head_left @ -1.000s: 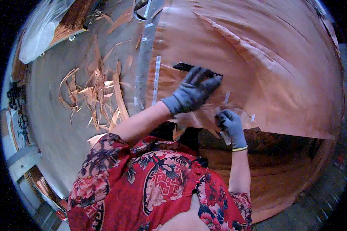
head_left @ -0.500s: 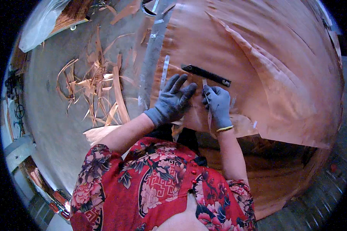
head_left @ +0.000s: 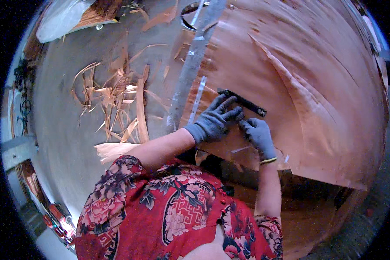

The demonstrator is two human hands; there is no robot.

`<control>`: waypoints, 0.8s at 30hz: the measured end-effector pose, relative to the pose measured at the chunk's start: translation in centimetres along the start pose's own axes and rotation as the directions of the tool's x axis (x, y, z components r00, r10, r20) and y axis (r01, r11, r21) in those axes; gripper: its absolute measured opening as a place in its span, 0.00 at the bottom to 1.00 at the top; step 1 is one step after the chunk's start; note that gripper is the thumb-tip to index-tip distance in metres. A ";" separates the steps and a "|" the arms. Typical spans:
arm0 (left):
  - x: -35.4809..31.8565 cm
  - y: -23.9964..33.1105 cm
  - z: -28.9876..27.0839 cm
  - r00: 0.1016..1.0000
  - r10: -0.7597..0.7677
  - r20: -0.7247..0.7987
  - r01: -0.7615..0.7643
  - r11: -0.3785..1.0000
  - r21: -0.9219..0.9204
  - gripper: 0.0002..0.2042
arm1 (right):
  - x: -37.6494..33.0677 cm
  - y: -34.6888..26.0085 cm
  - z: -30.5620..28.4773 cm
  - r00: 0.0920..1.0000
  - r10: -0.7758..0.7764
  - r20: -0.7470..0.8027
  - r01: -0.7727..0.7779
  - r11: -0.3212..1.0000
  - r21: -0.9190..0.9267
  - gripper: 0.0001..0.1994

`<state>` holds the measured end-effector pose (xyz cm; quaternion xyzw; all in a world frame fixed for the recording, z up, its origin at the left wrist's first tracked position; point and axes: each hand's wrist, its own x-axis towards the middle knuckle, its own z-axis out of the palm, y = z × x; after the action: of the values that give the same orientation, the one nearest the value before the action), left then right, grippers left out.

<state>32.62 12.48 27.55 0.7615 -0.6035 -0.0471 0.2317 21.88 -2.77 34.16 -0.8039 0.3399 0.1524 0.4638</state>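
Note:
Both my hands wear grey gloves and work on a large brown wood veneer sheet (head_left: pixel 281 134). My left hand (head_left: pixel 216 119) rests on the sheet with its fingers spread, its thumb close to the right fingertips. My right hand (head_left: pixel 258 134) is closed in a pinch just beside it; what it grips, if anything, is hidden. Just beyond my fingers lies a black bar-shaped tool (head_left: pixel 247 104), slanting across the sheet. A white tape strip (head_left: pixel 197 99) runs along the veneer left of my left hand. A short pale strip (head_left: pixel 242 149) shows near my right wrist.
Curled veneer offcuts (head_left: pixel 117 95) lie in a heap on the grey surface (head_left: pixel 56 143) at left. A grey bar (head_left: pixel 184 86) with tape bits runs along the sheet's left side. At its far end sits a dark ring (head_left: pixel 188 19). A raised fold (head_left: pixel 286 78) crosses the veneer.
My right hand has moved in toward the left one, and the strip that stuck out of its fingers no longer shows there. The view has shifted, so the scene sits lower and further right.

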 end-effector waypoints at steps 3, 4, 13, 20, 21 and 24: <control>0.4 0.3 -0.8 0.996 0.054 -0.074 -0.055 0.998 -0.023 0.22 | 1.7 1.0 -1.6 0.988 -0.149 0.047 0.155 0.973 -0.173 0.15; 0.5 0.4 -1.0 0.991 0.086 -0.103 -0.089 0.996 -0.024 0.22 | 2.0 0.9 -2.0 0.977 -0.210 0.047 0.215 0.944 -0.252 0.14; 0.3 -0.1 -1.3 0.978 0.200 -0.059 -0.196 0.978 0.071 0.19 | -3.6 5.0 -5.9 0.996 0.066 -0.067 -0.058 0.991 0.123 0.13; -0.8 -5.3 -3.1 0.979 -0.205 0.015 0.201 0.969 0.142 0.38 | -8.5 7.8 -1.3 0.964 0.152 -0.216 0.023 0.766 0.642 0.09; -0.2 -5.3 -3.5 0.982 -0.189 0.024 0.183 0.971 0.155 0.40 | -9.8 8.5 -0.9 0.967 0.147 -0.206 0.035 0.730 0.683 0.07; 0.2 -4.7 -4.1 0.983 -0.171 0.068 0.157 0.972 0.177 0.42 | -12.4 8.2 -0.2 0.929 0.253 -0.269 0.054 0.628 0.776 0.06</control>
<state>38.34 14.31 29.29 0.8232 -0.5493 -0.0455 0.1359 7.27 -0.68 35.93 -0.5209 0.4940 -0.1285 0.6842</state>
